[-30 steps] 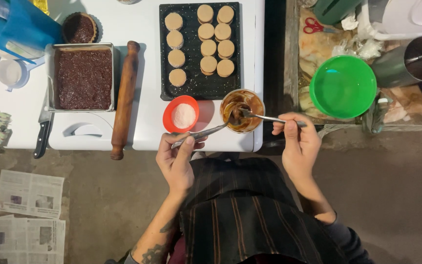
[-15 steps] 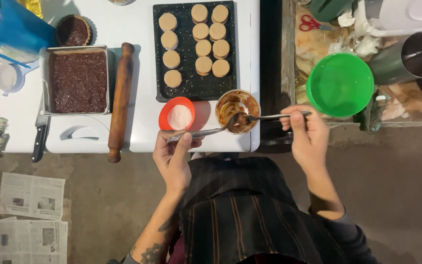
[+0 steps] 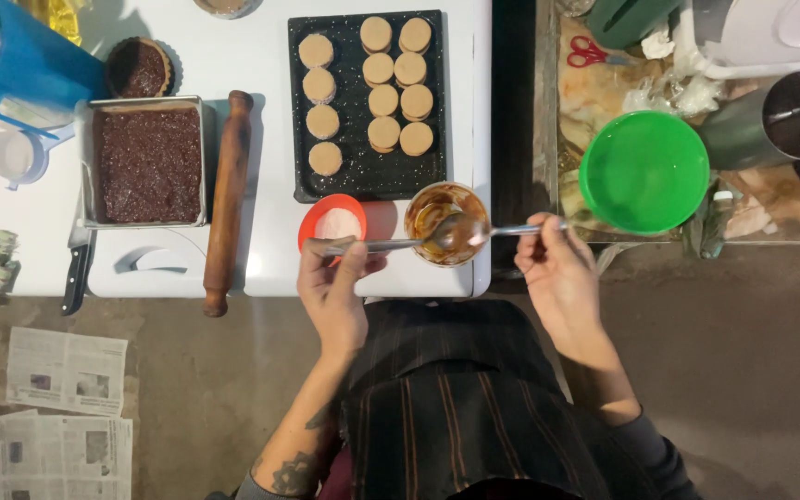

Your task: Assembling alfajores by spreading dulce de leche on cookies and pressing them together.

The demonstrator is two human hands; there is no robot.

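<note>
My right hand (image 3: 556,268) holds a metal spoon (image 3: 497,230) whose bowl, full of brown caramel spread, hovers over a small bowl (image 3: 437,208) of the same spread at the white table's front edge. My left hand (image 3: 333,287) grips a second metal utensil (image 3: 372,246); its tip meets the spoon's bowl over the small bowl. A red bowl (image 3: 336,218) with white powder sits just left of the caramel bowl. Behind them a black tray (image 3: 368,181) carries several round sandwich cookies (image 3: 383,100).
A wooden rolling pin (image 3: 227,199) lies left of the tray. A metal pan (image 3: 147,165) of dark brown mix, a small tart (image 3: 138,67), a knife (image 3: 76,273) and a blue bag (image 3: 25,65) sit further left. A green bowl (image 3: 643,171), scissors (image 3: 591,54) and a dark pot (image 3: 770,120) stand on the right bench. Newspapers (image 3: 53,407) lie on the floor.
The spoon in my right hand stays over the caramel bowl with its load, and the left utensil's tip has come against it. Both hands have shifted only slightly.
</note>
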